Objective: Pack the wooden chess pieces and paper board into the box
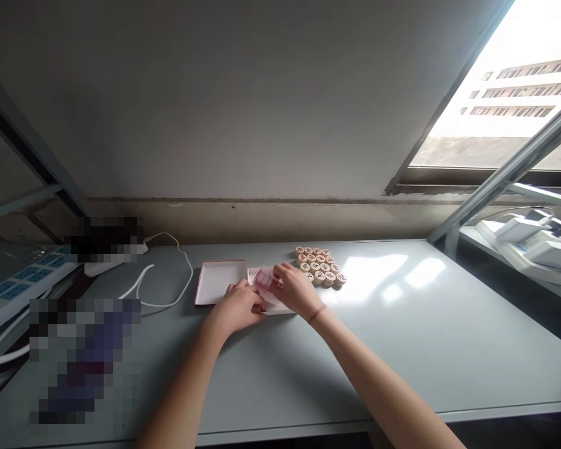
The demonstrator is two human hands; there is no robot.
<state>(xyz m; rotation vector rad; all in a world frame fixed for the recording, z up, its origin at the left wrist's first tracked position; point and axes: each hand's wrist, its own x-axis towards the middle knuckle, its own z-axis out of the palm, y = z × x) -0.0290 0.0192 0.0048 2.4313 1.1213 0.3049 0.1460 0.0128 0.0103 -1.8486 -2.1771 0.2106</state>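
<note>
Two shallow white-lined boxes lie side by side on the grey table. The left one [220, 279] has a reddish rim. My left hand [240, 305] rests at the near left corner of the right box [280, 307], its fingers curled on the edge. Over that box, my right hand [292, 287] pinches a small pink, partly see-through piece [263, 278]. Round wooden pieces with red and black characters [318, 266] stand in stacked rows just beyond my right hand.
The grey table [393, 349] reaches a wall at the back. A white cable [187, 280] curves left of the boxes. Power strips [28, 280], a blurred dark object [91, 362] and a metal frame are at the left. White chargers [526, 237] sit on a right-hand shelf.
</note>
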